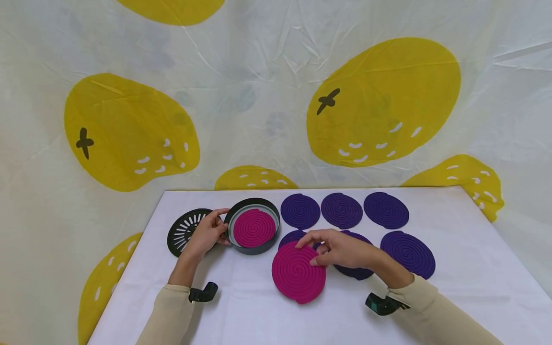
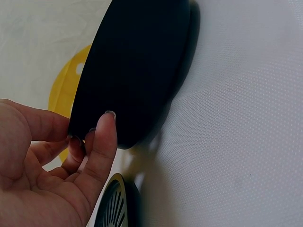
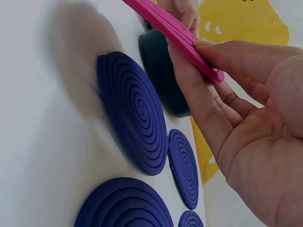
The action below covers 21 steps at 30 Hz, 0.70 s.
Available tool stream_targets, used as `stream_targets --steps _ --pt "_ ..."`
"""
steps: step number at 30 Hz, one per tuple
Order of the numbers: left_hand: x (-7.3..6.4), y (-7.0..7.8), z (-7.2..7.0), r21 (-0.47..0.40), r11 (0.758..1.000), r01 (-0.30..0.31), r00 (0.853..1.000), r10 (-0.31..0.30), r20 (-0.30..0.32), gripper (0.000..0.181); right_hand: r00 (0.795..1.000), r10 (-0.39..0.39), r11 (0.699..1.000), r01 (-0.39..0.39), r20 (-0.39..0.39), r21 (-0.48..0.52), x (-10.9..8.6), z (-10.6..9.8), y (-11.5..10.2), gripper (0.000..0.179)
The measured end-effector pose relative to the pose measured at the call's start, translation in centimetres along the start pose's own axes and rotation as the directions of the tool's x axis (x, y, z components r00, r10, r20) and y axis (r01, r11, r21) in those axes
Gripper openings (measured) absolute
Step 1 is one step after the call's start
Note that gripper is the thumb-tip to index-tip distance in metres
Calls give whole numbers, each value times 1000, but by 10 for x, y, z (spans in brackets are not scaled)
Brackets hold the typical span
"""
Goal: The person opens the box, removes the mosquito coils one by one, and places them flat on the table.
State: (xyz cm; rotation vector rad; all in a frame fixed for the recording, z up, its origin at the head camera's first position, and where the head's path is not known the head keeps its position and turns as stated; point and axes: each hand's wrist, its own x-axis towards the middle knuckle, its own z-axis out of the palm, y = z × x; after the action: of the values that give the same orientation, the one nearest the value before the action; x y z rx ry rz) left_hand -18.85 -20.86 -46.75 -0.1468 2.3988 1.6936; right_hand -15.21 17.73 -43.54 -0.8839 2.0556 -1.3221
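My left hand (image 1: pixel 208 234) pinches the left rim of a round dark tin (image 1: pixel 254 250), thumb and fingers on its wall, as the left wrist view shows (image 2: pixel 135 61). Inside the tin lies a pink mosquito coil (image 1: pixel 254 228). My right hand (image 1: pixel 347 249) holds another pink mosquito coil (image 1: pixel 297 278) by its upper right edge, between thumb and fingers. This coil is raised above the table, tilted, to the right of the tin and nearer to me. In the right wrist view the held coil (image 3: pixel 173 28) appears nearly edge-on.
A dark slotted round lid (image 1: pixel 177 235) lies left of the tin, partly behind my left hand. Several purple mosquito coils (image 1: pixel 341 211) lie in two rows on the white table (image 1: pixel 241 306); two in the front row are partly hidden by my right hand and the held coil.
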Motion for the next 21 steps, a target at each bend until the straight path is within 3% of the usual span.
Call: stream_targets --steps 10,21 --pt "-2 4 1 6 1000 9 1000 -9 -5 48 1000 -1 999 1 4 35 -4 4 2 57" --pt "-2 3 1 7 1000 -4 1000 4 -2 48 999 20 994 -24 40 108 -7 12 5 54"
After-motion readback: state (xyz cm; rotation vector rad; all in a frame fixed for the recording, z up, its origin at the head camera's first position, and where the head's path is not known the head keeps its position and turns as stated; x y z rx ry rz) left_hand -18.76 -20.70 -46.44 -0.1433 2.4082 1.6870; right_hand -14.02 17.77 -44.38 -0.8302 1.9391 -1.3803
